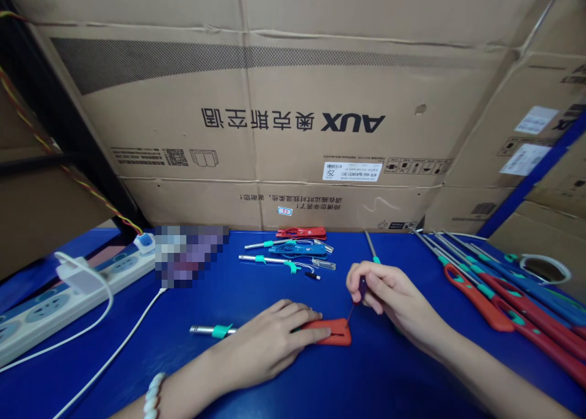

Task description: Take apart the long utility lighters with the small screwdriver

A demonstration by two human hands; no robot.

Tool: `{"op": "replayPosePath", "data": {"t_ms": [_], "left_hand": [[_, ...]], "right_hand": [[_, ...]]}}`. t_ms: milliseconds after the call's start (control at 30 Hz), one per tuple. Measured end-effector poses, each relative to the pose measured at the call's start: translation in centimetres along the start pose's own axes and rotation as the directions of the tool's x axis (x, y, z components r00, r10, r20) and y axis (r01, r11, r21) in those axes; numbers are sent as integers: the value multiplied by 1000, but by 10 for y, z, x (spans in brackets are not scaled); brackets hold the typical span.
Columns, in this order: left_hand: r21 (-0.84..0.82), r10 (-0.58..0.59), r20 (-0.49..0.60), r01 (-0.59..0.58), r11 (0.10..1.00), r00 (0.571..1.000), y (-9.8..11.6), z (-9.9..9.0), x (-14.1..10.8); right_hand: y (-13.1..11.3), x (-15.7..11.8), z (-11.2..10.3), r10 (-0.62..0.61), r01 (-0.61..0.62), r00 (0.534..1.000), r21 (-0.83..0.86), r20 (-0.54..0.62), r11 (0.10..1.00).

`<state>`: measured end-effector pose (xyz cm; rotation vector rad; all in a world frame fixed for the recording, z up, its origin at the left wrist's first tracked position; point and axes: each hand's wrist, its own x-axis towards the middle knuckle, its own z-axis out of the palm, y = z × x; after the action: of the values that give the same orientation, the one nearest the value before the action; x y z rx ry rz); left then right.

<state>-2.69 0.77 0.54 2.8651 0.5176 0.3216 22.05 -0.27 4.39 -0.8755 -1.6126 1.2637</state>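
Observation:
My left hand (279, 339) is pressed over an orange lighter casing (341, 330) on the blue table, its fingers holding it down. A slot shows in the casing near its right end. From under that hand a metal lighter tube (207, 330) with a teal trigger (221, 331) sticks out to the left. My right hand (384, 287) is closed round the dark handle of a thin tool, which looks like a small screwdriver (363, 286). Its thin shaft slants down to the casing's right end. My fingers hide part of its handle.
Behind my hands lie a red casing (302, 232), a blue casing (300, 249), metal tubes and clear lighter tanks (324, 264). Several long-nosed lighters (478, 297) are piled at right. A power strip (46, 306) with white cables lies left. Cardboard (293, 89) walls the back.

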Motion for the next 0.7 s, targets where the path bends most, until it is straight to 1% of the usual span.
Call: {"op": "replayPosePath", "data": {"t_ms": [67,233,367,500,700], "left_hand": [[-2,-4,8,4,1000,1000,0,0,0],[3,-14,37,14,1000,999,0,-3,2],[3,-14,34,14,1000,999,0,-2,1],[1,-9,20,9,1000,1000,-1,0,0],[2,-2,7,2,1000,1000,0,-2,1]], "right_hand": [[-1,0,1,1,-1,1000,5,-8,1000],[2,0,3,-28,29,1000,133,-5,991],[3,1,1,-7,6,1000,107,6,994],[1,0,1,20,-18,1000,80,-20,997],[2,1,3,-17,18,1000,122,-11,992]]}}
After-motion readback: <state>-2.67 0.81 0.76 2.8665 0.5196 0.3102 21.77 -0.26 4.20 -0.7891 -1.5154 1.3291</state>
